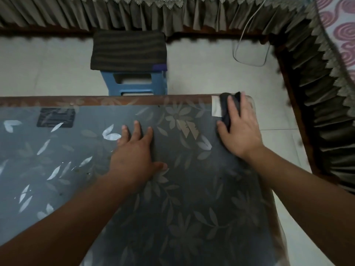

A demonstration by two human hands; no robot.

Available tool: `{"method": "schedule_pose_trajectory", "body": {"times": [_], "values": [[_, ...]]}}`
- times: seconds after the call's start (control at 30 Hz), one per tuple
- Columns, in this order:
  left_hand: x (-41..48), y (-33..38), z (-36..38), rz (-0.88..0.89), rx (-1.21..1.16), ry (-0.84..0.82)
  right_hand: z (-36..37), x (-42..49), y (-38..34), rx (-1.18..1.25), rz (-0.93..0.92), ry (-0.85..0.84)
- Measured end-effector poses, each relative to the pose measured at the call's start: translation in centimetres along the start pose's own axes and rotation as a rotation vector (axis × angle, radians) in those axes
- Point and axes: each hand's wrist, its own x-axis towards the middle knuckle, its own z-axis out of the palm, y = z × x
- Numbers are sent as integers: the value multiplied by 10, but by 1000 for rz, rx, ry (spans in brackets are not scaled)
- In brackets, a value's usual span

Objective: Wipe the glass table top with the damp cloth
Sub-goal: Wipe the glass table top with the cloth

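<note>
Pressing the cloth (224,112) onto the far right corner of the table (192,208), my right hand (241,129) is lying over it with fingers fairly straight and the thumb along its left side. The cloth is sitting on the glass at the wooden far edge, just beside a pale label (216,106). My left hand (134,156) is resting flat on the glass, fingers spread, holding nothing. Beyond the edge a blue stool (134,83) is carrying a dark cushion (128,50).
</note>
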Motion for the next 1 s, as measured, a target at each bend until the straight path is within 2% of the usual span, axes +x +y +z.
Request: {"method": "schedule_pose_trajectory", "body": {"times": [0.17,0.23,0.27,0.37,0.43,0.47,0.53,0.6,0.63,0.73,0.87,0.93,1.0], "values": [[-1,-1,1,10,-16,-9,14,7,-38,162,203,55],[-1,-1,0,14,-12,-8,14,2,-51,208,202,100],[-2,0,-1,15,-14,-8,15,-7,-58,189,112,95],[-4,1,-3,11,-23,-16,23,-43,-72,43,-387,-38],[-5,1,-3,15,-18,-18,17,-36,-49,-19,-504,-73],[-6,1,-3,16,-17,-19,14,-25,-34,-25,-462,-41],[-5,1,-2,27,-18,-10,4,6,-10,106,-191,83],[-3,1,-1,36,-13,-2,4,24,-23,303,48,181],[-4,0,0,35,-8,-2,9,21,-45,341,79,188],[-3,-1,2,39,14,7,27,-21,-100,303,-95,152],[-5,0,0,33,27,-8,32,-53,-80,172,-370,131],[-5,-2,0,46,12,-7,30,-34,-54,139,-356,183],[-5,-4,0,62,8,9,25,-5,-38,160,-131,303]]}}
